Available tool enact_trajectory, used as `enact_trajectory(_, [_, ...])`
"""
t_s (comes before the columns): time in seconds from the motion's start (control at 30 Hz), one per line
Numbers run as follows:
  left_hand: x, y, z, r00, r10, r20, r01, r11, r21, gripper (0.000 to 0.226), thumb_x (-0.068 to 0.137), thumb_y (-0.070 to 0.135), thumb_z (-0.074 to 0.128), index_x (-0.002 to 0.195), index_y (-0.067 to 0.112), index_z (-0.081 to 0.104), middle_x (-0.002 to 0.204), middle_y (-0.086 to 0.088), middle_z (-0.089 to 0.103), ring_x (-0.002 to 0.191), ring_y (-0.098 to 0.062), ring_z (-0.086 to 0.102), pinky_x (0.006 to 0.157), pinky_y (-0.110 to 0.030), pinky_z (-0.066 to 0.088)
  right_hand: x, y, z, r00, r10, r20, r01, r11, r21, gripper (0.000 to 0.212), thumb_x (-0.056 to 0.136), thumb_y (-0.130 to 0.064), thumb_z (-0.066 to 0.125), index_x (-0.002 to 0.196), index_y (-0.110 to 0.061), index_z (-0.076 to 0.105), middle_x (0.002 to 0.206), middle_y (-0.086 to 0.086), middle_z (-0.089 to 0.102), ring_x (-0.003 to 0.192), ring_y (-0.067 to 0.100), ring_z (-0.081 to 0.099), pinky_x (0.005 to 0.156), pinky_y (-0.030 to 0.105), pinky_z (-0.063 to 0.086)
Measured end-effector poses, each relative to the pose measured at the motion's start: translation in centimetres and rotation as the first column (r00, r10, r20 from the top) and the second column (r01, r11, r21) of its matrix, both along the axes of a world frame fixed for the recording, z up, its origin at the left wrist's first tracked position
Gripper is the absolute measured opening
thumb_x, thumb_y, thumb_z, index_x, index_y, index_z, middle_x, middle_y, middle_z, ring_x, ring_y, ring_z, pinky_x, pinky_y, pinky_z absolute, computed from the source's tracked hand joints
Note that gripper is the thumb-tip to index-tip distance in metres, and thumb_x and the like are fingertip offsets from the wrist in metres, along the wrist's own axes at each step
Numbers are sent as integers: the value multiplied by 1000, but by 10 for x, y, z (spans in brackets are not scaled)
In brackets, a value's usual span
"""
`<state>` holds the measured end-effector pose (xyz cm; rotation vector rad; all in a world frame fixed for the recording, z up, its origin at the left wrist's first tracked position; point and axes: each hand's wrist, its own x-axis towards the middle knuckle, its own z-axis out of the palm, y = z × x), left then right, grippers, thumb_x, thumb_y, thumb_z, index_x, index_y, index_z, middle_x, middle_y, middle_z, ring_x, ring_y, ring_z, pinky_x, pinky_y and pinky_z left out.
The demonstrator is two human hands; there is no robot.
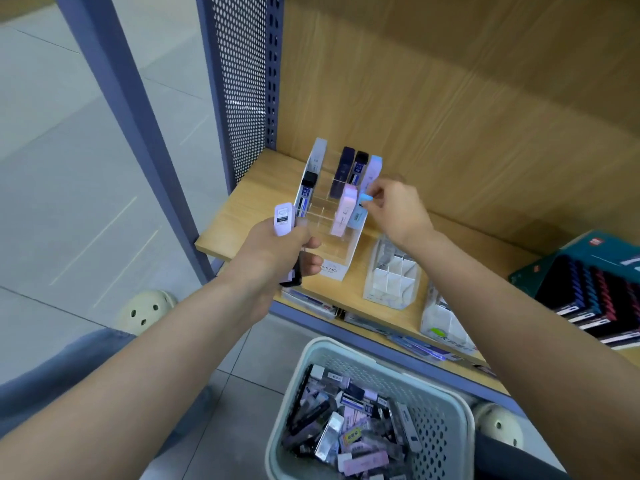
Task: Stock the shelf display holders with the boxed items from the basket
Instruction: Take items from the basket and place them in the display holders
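Wooden shelf [346,292]: clear divided holder [341,251] near front edge; risk of nudging it off.
Basket [446,407] below: lead-refill boxes [349,434] heaped.
Right hand [394,207]: fingers pinch blue box [362,206] over right slot; could snag neighbouring pink box [343,209].
Left hand [277,251]: fingers closed round spare boxes [284,218].

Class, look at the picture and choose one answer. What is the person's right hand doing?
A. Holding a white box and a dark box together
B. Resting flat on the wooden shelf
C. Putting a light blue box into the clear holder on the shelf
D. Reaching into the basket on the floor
C: the right hand pinches the light blue box by its top at the front right slot of the clear holder.
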<state>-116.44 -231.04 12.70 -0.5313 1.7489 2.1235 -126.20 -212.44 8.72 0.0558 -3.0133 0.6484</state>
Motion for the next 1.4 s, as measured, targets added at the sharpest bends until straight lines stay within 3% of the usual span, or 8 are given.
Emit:
enact_trajectory(0.17, [1,-5,1,1000,18,-9,-18,999,38,6,96,10,49,99,10,54,84,-7,66,54,-11,64,55,-20,56,-3,-4,-6,998,-61,27,59,996,62,20,89,-10,55,108,-10,63,106,13,63,95,31,60,81,42,51])
enact_trajectory(0.5, [1,-5,-1,999,7,-34,-6,1000,25,22,96,9,49,117,4,53,96,-10,71,72,-16,70,64,-24,59,5,-15,-4,991,-129,-23,130,991,43,29,92,-10,48,121,-8,44,112,13,58,96,34,59,73,37,45])
enact_trajectory(0.63, [0,-3,-1,997,67,-48,-66,998,21,21,97,10,47,115,4,54,94,-8,72,82,-18,71,73,-28,59,32,-33,14,991,-4,-130,-23,979,-203,16,96,-17,46,111,-12,49,99,0,56,82,22,57,71,34,45])
enact_trajectory(0.7, [0,-1,-1,993,103,-58,-103,995,9,14,98,11,46,108,10,56,97,-6,72,90,-19,70,78,-32,57,54,-43,24,995,78,-55,-93,921,-378,6,97,-19,47,99,-16,52,84,-8,55,72,14,56,66,25,45])
enact_trajectory(0.83, [1,1,0,991,129,-47,-130,991,-21,8,96,13,50,92,17,55,95,-6,67,88,-24,63,68,-33,52,84,-57,34,963,215,162,-63,766,-640,4,96,-19,50,96,-16,53,84,-2,58,71,10,58,65,26,53])
enact_trajectory(0.97, [5,6,-1,993,109,-40,-111,993,-46,13,95,12,52,106,9,58,90,-13,63,78,-24,58,67,-38,53,86,-61,36,929,251,271,13,711,-703,6,95,-17,53,99,-13,55,83,1,59,68,8,57,61,18,52])
enact_trajectory(1.2, [6,10,-1,999,1,-41,-2,1000,-31,24,94,16,55,116,9,60,107,-20,66,86,-26,63,84,-52,54,87,-46,38,920,253,299,75,636,-768,2,91,-15,59,92,-15,58,77,5,62,55,1,57,54,13,49])
enact_trajectory(1.4, [9,15,-3,998,-43,-42,43,999,-3,18,92,16,57,109,13,63,95,-8,70,80,-19,68,58,-31,57,92,-18,38,901,267,342,95,648,-756,2,90,-9,60,91,-8,60,70,4,61,52,2,58,55,15,51])
